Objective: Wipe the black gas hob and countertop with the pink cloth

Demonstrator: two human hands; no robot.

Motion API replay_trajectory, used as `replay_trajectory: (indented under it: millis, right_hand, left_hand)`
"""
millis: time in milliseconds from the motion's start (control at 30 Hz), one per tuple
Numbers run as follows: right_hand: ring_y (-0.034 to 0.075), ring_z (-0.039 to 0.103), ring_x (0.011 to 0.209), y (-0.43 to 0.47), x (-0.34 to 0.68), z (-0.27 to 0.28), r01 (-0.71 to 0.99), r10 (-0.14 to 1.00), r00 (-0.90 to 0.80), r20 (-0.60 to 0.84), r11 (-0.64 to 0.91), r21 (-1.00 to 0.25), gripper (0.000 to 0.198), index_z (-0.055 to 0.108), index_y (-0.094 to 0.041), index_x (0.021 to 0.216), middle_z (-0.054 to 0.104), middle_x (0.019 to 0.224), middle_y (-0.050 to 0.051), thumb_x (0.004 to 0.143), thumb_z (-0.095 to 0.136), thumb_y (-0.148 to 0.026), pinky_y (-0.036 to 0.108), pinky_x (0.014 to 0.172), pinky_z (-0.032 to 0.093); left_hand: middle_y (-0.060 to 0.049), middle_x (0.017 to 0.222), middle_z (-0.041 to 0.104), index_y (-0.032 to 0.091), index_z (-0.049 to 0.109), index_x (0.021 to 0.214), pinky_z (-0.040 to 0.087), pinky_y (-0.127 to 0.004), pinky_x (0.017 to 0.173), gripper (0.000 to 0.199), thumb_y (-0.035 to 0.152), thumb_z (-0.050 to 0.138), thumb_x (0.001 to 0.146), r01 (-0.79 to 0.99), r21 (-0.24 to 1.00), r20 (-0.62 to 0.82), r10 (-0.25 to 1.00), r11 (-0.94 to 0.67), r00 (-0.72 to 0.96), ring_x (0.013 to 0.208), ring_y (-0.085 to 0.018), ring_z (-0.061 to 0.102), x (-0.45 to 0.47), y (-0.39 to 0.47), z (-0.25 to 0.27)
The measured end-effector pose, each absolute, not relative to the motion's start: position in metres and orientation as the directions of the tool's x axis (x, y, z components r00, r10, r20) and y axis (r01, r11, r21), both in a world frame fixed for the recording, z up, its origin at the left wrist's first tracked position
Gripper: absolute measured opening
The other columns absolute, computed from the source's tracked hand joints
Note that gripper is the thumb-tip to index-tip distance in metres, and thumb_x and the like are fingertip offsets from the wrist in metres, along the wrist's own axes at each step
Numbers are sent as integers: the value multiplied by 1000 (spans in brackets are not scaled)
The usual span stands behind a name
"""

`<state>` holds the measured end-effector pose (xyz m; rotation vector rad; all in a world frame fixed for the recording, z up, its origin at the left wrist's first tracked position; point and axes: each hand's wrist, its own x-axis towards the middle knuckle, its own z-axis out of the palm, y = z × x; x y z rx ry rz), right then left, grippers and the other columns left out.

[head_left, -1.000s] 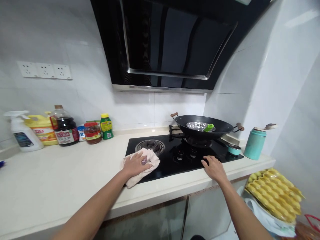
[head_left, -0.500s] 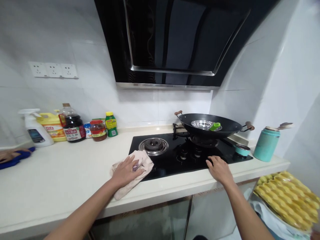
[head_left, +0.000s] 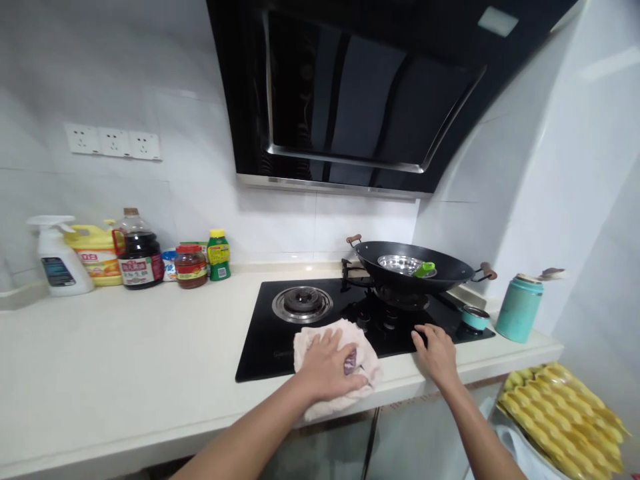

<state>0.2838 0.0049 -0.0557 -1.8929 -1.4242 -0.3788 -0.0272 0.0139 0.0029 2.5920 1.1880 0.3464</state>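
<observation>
My left hand presses down on a pale pink cloth, its fingers spread over the bunched fabric. The cloth covers part of the front edge of the black glass gas stove and hangs over the pale counter beside it. A purple patch on the cloth shows by my thumb. My right hand rests at the stove's front edge with fingers loosely bent and apart, holding nothing visible. Left of the control knobs is a bare burner. A black wok sits over the right burner.
Inside the wok lie a steel strainer and a green handle. A teal jar and small teal cup stand at right. Bottles line the back left. Yellow egg trays are at lower right; a range hood hangs above.
My left hand has slid the cloth rightward along the stove's front edge, away from the left corner. My right hand stays near the same spot. Another person's hand with a blue cloth has left view.
</observation>
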Motion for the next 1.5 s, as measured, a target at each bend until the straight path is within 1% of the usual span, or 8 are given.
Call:
replay_trajectory:
  millis: [200, 400, 600, 900, 1033, 1267, 1400, 1500]
  right_hand:
    - [23, 55, 122, -11, 194, -36, 698, 771, 149, 619, 361, -618, 46, 62, -24, 121, 61, 127, 10, 100, 33, -53, 39, 108, 42]
    - [33, 49, 130, -14, 122, -4, 888, 926, -83, 368, 237, -395, 53, 57, -27, 136, 55, 141, 13, 99, 35, -58, 53, 107, 35]
    - [44, 42, 134, 2, 75, 18, 944, 984, -122, 129, 155, -291, 79, 46, -28, 147, 53, 142, 18, 88, 36, -80, 63, 109, 24]
    - [32, 53, 123, -1, 133, -21, 921, 874, -23, 486, 207, -329, 38, 64, -22, 119, 57, 135, 14, 89, 58, -43, 44, 104, 39]
    - [28, 59, 106, -4, 185, -26, 949, 874, 74, 480, 85, -303, 39, 61, -19, 124, 67, 115, 11, 88, 54, -32, 40, 96, 42]
    - [30, 56, 110, 14, 201, -16, 974, 889, 216, 404, -171, -146, 39, 61, -30, 130, 59, 131, 9, 93, 48, -34, 42, 88, 41]
    - [27, 57, 101, 12, 203, -13, 988, 915, 87, 393, -30, -148, 28, 68, -25, 110, 62, 111, 9, 91, 48, -32, 42, 89, 43]
    - [23, 58, 101, 5, 219, -21, 958, 887, -24, 461, 152, -242, 32, 63, -25, 118, 61, 111, 7, 90, 51, -32, 39, 94, 45]
  left_hand:
    - [-16, 166, 25, 20, 34, 155, 18, -58, 121, 94, 56, 68, 74, 580, 548, 234, 777, -602, 585, 150, -41, 25, -3, 15, 0]
    - [-11, 127, 66, 18, 51, 137, 52, -34, 94, 64, 15, 52, 73, 388, 748, 385, 828, -539, 407, 113, -22, 65, -57, 53, -1]
    - [-4, 95, 66, 20, 70, 96, 50, -39, 97, 35, 11, 49, 69, 570, 692, 467, 877, -443, 115, 97, -23, 64, -144, 108, 17]
    - [0, 75, 59, 22, 72, 72, 53, -36, 85, 28, 7, 50, 62, 701, 633, 481, 877, -329, -23, 81, -22, 62, -195, 131, 9]
    - [-3, 86, 60, 21, 73, 80, 51, -36, 92, 31, 8, 48, 67, 684, 628, 501, 865, -371, 10, 90, -23, 62, -188, 130, -3]
    - [-3, 90, 57, 23, 71, 78, 52, -37, 91, 28, 11, 47, 68, 615, 573, 573, 801, -542, 173, 91, -22, 60, -176, 123, -14]
    - [-2, 89, 57, 23, 70, 76, 51, -37, 91, 29, 10, 46, 66, 616, 592, 544, 822, -519, 170, 91, -22, 61, -179, 123, -14]
    - [-2, 88, 57, 23, 69, 75, 50, -36, 91, 29, 9, 46, 65, 614, 602, 524, 833, -510, 179, 91, -22, 60, -181, 123, -14]
